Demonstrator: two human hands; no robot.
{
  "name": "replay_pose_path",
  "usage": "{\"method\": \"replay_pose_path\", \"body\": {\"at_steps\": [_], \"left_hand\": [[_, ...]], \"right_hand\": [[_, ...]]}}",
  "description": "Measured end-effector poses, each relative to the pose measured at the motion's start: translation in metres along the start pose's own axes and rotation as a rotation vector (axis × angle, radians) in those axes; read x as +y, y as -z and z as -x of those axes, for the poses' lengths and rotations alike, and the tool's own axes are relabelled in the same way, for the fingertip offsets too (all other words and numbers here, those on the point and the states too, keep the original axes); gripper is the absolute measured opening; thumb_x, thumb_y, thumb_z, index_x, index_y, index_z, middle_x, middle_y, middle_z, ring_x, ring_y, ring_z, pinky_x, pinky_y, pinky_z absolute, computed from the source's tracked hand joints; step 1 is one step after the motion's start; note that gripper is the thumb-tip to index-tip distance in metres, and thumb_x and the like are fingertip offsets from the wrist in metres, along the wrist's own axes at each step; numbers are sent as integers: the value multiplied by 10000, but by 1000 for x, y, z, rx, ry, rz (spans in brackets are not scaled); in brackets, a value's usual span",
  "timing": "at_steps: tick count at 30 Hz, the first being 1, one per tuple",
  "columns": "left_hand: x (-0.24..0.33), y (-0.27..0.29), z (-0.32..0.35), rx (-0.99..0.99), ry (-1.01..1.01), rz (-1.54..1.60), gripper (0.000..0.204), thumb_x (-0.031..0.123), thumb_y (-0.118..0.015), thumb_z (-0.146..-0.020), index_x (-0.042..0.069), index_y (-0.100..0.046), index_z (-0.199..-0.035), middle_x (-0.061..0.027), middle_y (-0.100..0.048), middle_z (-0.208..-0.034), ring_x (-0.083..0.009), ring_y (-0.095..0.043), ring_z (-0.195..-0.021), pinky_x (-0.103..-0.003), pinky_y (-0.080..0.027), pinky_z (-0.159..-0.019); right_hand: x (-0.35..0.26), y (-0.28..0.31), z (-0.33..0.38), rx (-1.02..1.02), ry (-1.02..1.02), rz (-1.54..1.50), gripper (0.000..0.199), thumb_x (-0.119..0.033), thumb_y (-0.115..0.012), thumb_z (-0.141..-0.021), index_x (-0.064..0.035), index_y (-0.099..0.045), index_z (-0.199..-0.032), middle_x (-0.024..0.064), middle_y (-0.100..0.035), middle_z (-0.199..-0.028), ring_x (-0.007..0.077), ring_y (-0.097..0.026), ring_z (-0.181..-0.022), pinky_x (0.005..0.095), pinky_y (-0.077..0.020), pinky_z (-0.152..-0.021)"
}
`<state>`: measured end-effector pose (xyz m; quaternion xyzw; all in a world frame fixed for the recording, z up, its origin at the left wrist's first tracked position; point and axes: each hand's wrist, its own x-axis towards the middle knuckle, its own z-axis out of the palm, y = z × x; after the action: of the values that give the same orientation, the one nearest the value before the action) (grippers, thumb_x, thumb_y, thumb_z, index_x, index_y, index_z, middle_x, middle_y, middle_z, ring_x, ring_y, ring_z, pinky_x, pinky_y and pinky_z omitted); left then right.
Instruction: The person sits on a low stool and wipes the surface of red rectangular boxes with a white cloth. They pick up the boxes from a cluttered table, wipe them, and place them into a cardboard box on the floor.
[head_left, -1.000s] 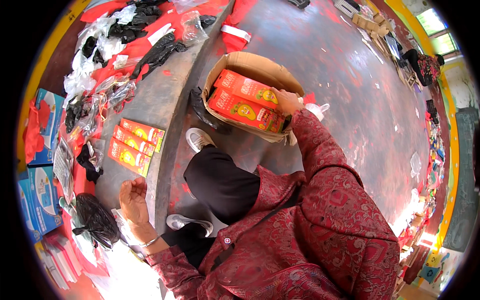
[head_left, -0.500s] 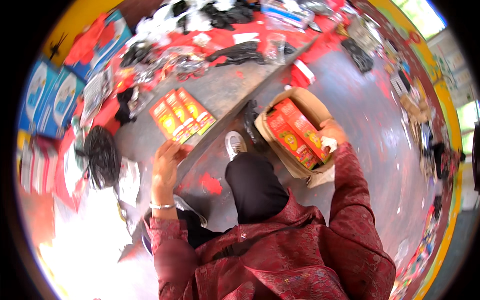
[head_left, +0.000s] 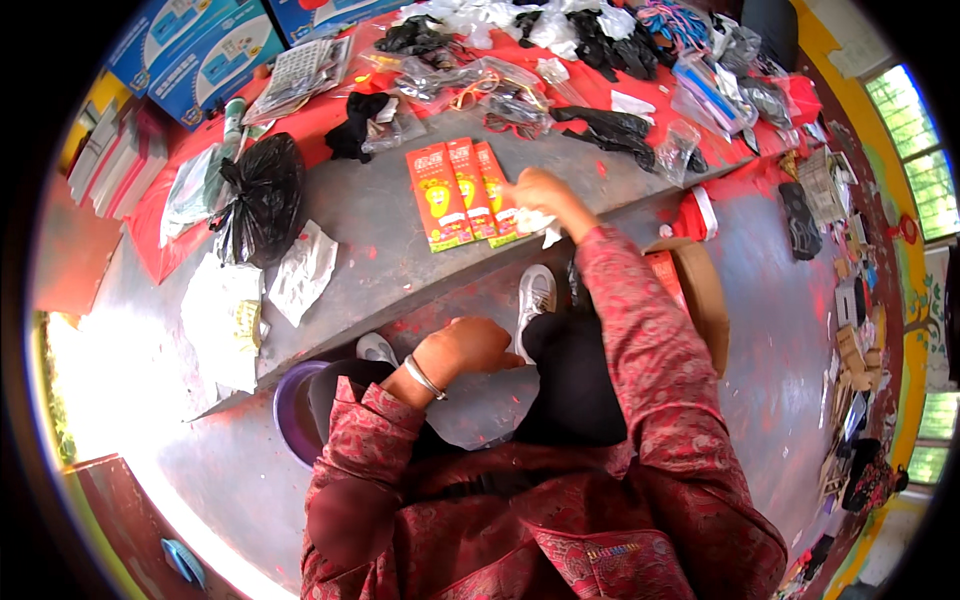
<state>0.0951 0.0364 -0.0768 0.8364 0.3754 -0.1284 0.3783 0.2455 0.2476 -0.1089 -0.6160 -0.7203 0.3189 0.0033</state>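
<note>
Three flat red-orange cartons with yellow cartoon figures lie side by side on the raised grey ledge: a left carton (head_left: 440, 198), a middle carton (head_left: 468, 180) and a right carton (head_left: 494, 180). My right hand (head_left: 548, 198) is at the right carton's edge, its fingers closed on a crumpled white tissue (head_left: 538, 225). Over my knees hangs my left hand (head_left: 470, 345), loosely bent with a finger reaching right and nothing visible in it. Beside my right forearm stands an open cardboard box (head_left: 708, 300), partly hidden by my sleeve, with a red carton (head_left: 665, 275) inside.
A tied black plastic bag (head_left: 262, 195) and white papers (head_left: 305, 270) lie on the ledge to the left. Plastic bags and packets cover the red cloth (head_left: 330, 130) behind. A purple basin (head_left: 290, 415) stands by my left leg. Blue boxes (head_left: 220, 60) stand at the back left.
My right hand has moved from the cardboard box to the cartons on the ledge, still with the tissue. My left hand has drawn back from the cartons to above my knees. The view has turned.
</note>
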Motion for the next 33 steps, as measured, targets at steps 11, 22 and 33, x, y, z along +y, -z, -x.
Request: {"method": "replay_pose_path", "body": {"at_steps": [11,22,33], "left_hand": [[-18,-22,17,175,172,-244,328,392,-613,-775,89,-654,-895,-109,-636,-885,-288,-611,-882,-485,-469,-738],[-35,-41,22,237,218,-285,297,375,-641,-745,94,-656,-843,-96,-632,-804,-270,-630,-809,-438,-471,-675],[-33,-46,12,308,189,-349,171,279,-600,-749,119,-652,-776,-89,-625,-797,-241,-627,-761,-420,-460,-642]], "right_hand": [[-30,-150,-55,150,4,313,438,-457,-668,-713,-64,-676,-906,144,-661,-938,267,-637,-902,366,-506,-745],[-55,-125,-54,8,-194,206,523,-411,-797,-581,-80,-651,-958,93,-656,-989,240,-629,-936,345,-512,-764],[-68,-70,-54,15,232,332,274,-156,-505,-741,-40,-655,-940,180,-626,-1012,331,-586,-996,430,-473,-827]]}}
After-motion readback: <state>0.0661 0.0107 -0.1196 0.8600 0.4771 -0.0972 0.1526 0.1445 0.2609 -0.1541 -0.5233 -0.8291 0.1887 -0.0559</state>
